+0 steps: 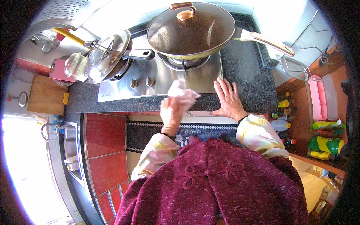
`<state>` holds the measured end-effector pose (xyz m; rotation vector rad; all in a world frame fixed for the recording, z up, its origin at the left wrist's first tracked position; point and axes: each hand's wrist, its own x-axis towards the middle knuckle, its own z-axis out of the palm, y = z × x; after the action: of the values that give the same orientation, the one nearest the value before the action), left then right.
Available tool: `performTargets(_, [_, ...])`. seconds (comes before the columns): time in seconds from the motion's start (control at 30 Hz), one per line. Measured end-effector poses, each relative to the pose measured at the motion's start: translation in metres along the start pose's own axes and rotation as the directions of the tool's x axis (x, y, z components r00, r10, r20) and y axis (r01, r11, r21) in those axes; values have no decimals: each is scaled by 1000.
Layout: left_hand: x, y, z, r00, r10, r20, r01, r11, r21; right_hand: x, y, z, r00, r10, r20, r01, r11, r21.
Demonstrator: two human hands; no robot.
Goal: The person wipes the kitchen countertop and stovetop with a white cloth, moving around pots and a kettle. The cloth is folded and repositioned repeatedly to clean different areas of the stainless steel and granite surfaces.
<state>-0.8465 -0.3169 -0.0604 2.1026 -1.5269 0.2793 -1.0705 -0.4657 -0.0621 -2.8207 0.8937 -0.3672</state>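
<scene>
My left hand [172,114] grips a pale pink cloth [184,95], blurred, at the front edge of the steel gas cooktop [188,83]. My right hand [229,101] lies with fingers spread on the dark speckled stone countertop [247,76], its fingertips by the cooktop's right front corner; it holds nothing. Behind the hands, a large wok with a glass lid [194,31] stands on the right burner, its handle pointing right. A pan with a steel lid [108,57] sits on the left burner. Two control knobs [150,81] are left of the cloth.
Far left are a wooden cutting board [46,95], stacked glass bowls [76,66] and a sink [71,152]. At right, bottles [281,125] and a pink container [319,98] stand beside a wire rack [309,47]. Red cabinet doors [105,135] and a dark floor mat [146,137] are below.
</scene>
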Motion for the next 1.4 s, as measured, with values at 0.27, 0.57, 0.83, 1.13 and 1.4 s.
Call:
performTargets(0.27, [27,-40,-19,991,13,-133,-17,999,-31,1,0,-2,1000,-9,5,9,1000,-25])
performTargets(0.57, [18,-51,-15,979,-190,79,165,953,254,1,0,-2,1000,-3,-10,3,1000,15])
performTargets(0.83, [19,58,31,988,152,17,-148,977,-156,2,0,-3,1000,-4,5,4,1000,21])
performTargets(1.13, [23,8,14,995,71,67,-75,996,53,1,-2,-4,1000,21,12,-22,997,70])
performTargets(1.4, [68,-37,43,985,103,141,-116,990,86,0,-1,-3,1000,-8,-22,9,1000,19])
